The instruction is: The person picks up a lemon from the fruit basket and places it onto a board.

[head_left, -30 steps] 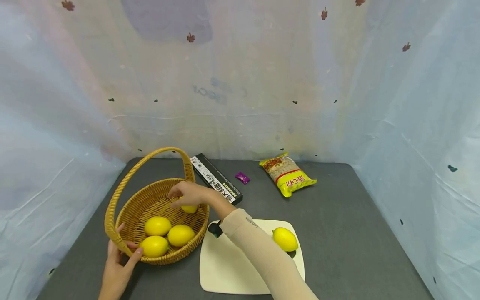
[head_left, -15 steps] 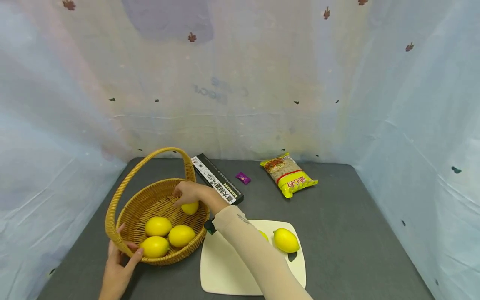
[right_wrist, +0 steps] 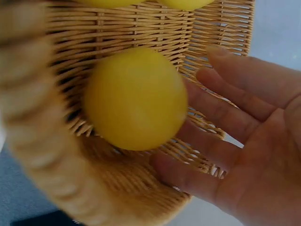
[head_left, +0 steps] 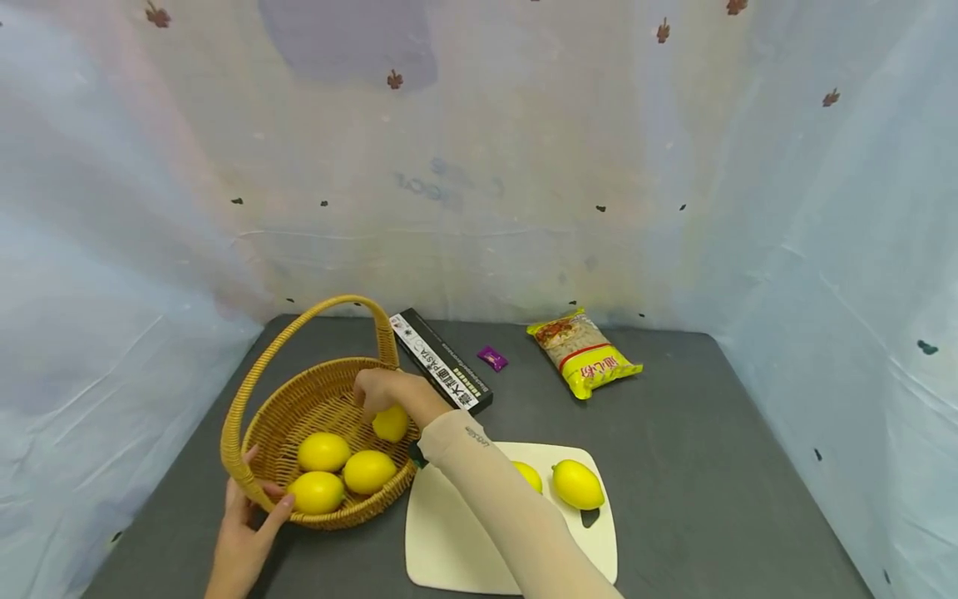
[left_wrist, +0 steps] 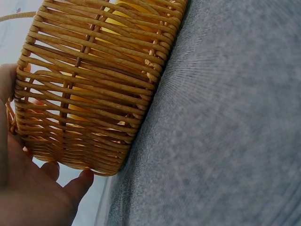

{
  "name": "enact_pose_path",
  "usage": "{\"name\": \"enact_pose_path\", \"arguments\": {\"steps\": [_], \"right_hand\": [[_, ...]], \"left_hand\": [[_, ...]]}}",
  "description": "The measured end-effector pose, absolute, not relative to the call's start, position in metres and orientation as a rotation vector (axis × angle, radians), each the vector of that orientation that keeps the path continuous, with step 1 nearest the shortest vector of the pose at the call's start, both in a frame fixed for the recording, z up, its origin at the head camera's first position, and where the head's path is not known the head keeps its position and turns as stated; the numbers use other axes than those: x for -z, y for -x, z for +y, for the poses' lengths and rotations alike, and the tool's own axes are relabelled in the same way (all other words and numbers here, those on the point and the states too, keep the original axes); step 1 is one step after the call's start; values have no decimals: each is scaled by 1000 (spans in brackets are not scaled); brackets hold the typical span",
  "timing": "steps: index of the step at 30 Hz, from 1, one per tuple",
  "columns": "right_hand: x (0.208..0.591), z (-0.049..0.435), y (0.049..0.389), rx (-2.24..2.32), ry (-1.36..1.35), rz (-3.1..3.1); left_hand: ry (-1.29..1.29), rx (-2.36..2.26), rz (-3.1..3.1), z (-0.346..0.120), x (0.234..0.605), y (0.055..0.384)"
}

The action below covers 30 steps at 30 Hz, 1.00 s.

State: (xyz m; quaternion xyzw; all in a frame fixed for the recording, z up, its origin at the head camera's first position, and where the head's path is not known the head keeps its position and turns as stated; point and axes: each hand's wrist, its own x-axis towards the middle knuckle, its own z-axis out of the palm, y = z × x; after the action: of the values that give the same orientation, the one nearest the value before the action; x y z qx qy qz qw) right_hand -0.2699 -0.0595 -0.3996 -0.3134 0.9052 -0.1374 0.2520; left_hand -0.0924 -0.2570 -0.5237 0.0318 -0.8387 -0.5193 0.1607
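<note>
A wicker basket [head_left: 258,416] with a tall arched handle stands on the left of the table. Several yellow lemons [head_left: 323,452] lie inside it. My left hand [head_left: 247,532] holds the basket's near left side at the foot of the handle; in the left wrist view its fingertips [left_wrist: 84,181] press the woven wall. Inside the basket's right side is my right hand [head_left: 389,393], beside a lemon [right_wrist: 136,99]. In the right wrist view the fingers are spread along that lemon's side, the thumb apart from it. The head view shows the back of this hand partly covering the lemon.
A cream cutting board [head_left: 449,541] lies right of the basket, under my right sleeve [head_left: 494,507]. It bears a lemon [head_left: 578,484] and another half hidden lemon [head_left: 528,476]. Behind are a black pasta box [head_left: 441,362], a purple candy [head_left: 492,358] and a yellow food bag [head_left: 584,353].
My right fingers have bent down further beside the lemon at the basket's right, and that lemon has turned slightly. The left hand keeps its hold. The head view has shifted a little.
</note>
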Motion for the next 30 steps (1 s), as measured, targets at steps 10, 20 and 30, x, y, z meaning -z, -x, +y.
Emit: {"name": "enact_pose_path", "arguments": {"steps": [10,20,30], "right_hand": [[409,-65,264,115,700,2533],[407,-74,263,16,714,2444],[404,-81,253,-178,660,2490]], "left_hand": [[-96,1461,-2421,-256,523,95],[-129,1446,-2417,-255,522,94],[-123,1454,-2429,-254,521,94]]}}
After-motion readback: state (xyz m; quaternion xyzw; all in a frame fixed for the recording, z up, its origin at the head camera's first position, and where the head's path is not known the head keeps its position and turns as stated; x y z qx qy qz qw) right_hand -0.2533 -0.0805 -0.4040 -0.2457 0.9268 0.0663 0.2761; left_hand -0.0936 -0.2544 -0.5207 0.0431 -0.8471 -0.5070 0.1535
